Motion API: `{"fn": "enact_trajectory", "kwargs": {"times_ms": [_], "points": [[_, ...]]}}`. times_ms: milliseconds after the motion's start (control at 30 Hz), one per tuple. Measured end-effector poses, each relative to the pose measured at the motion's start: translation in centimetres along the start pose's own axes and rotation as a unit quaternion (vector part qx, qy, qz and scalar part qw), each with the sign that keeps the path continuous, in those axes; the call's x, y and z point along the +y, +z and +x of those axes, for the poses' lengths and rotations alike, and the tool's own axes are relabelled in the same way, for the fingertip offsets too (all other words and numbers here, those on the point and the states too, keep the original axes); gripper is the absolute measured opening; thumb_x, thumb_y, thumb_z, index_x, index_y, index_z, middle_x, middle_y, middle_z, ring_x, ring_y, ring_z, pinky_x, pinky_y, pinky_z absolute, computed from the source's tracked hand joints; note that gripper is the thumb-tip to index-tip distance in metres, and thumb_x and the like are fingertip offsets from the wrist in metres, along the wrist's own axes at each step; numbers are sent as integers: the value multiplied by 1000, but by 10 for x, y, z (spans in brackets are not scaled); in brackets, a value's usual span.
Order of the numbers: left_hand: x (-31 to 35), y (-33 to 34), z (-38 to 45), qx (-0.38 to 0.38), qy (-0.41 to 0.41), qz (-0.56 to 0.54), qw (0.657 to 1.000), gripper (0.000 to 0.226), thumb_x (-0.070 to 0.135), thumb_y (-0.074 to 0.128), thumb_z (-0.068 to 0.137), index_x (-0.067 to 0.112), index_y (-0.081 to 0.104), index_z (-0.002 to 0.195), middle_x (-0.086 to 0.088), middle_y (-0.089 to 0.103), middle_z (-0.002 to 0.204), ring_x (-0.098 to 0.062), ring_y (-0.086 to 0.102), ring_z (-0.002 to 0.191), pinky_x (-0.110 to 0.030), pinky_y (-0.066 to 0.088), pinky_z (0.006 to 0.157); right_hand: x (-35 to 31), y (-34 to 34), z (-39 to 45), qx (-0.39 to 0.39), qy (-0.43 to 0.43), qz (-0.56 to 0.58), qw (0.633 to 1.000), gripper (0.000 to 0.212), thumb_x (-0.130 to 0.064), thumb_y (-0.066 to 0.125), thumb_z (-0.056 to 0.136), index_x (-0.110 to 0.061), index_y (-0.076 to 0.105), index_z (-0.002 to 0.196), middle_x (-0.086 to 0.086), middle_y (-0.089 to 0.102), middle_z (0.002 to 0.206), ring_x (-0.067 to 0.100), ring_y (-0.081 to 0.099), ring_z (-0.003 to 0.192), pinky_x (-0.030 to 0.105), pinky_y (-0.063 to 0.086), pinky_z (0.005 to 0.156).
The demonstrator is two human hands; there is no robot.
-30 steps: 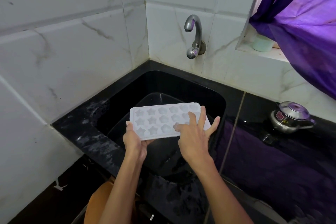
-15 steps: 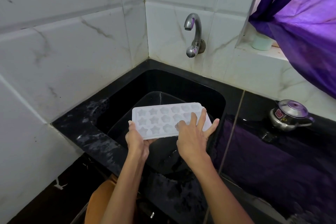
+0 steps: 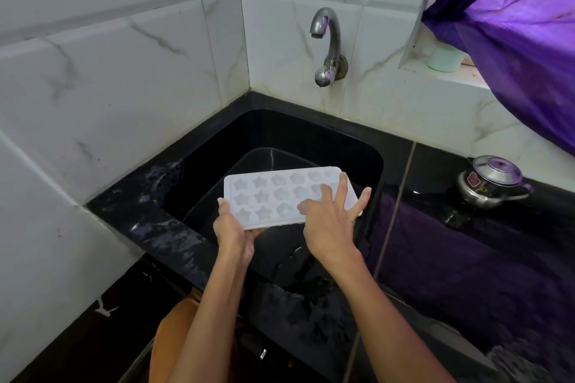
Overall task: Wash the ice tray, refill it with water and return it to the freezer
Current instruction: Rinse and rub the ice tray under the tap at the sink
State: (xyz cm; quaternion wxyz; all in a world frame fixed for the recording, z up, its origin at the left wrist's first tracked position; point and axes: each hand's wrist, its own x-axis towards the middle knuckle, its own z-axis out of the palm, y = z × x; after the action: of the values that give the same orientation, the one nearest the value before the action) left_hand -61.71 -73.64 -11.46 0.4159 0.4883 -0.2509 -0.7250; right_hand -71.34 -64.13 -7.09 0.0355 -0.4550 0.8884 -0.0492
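Over the black sink point(image 3: 367, 146), white ice tray point(image 3: 273, 193), star-shaped cells up

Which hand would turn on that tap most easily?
The right hand, probably. Its straight fingers only rest on the white plastic star-mould ice tray, while the left hand grips the tray's corner and carries it. The curved metal tap is dry.

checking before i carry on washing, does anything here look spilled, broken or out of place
Nothing stands out. The white ice tray is whole and held over the black sink, left hand gripping its corner, right hand spread on top. The tap is not running.
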Motion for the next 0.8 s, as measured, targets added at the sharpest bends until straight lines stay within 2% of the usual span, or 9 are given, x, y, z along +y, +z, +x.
{"fn": "enact_trajectory", "kwargs": {"times_ms": [100,233,300,400,467,600,800], "points": [[0,-1,0,-2,-5,-1,1000,43,46,31,101,16,61,98,-9,71,98,-29,68,89,-47,57,70,3,-3,1,1,6,12,1000,50,6,50,82,-32,67,109,10,29,148,40,-20,144,69,-21,103],[1,1,1,-5,-8,-4,1000,44,46,31,101,13,61,105,-9,70,97,-29,68,89,-47,56,67,1,-5,3,49,-13,46,998,43,7,49,81,-24,62,107,8,27,151,37,-18,145,69,-18,105],[1,2,1,-7,-8,-3,1000,45,46,31,101,12,60,106,-9,71,96,-29,68,88,-46,56,66,-1,-4,4,58,-44,65,995,47,9,49,79,-25,62,109,7,24,153,36,-20,145,65,-23,105],[0,2,0,-9,-9,-2,1000,44,46,31,101,15,61,101,-8,71,94,-27,68,86,-45,56,66,-7,1,3,32,-85,67,994,59,13,47,78,-29,64,115,10,11,159,36,-27,143,58,-33,99],[0,2,0,-7,-6,-1,1000,44,46,30,101,16,61,97,-8,71,93,-27,69,85,-45,56,66,-8,6,3,8,-89,57,994,67,15,45,78,-33,61,123,13,6,160,38,-29,142,60,-31,101],[-1,0,1,-6,-3,10,1000,47,47,29,101,13,61,104,-9,71,95,-27,69,86,-44,56,65,-6,10,5,-8,-86,50,995,64,14,49,81,-35,61,121,12,14,157,38,-27,142,57,-34,97],[-2,2,1,-14,-1,15,1000,48,48,29,101,12,61,111,-10,71,99,-29,68,91,-46,57,70,-10,7,3,-10,-73,36,997,66,14,48,79,-33,58,124,13,10,159,39,-26,143,65,-24,105]]}}
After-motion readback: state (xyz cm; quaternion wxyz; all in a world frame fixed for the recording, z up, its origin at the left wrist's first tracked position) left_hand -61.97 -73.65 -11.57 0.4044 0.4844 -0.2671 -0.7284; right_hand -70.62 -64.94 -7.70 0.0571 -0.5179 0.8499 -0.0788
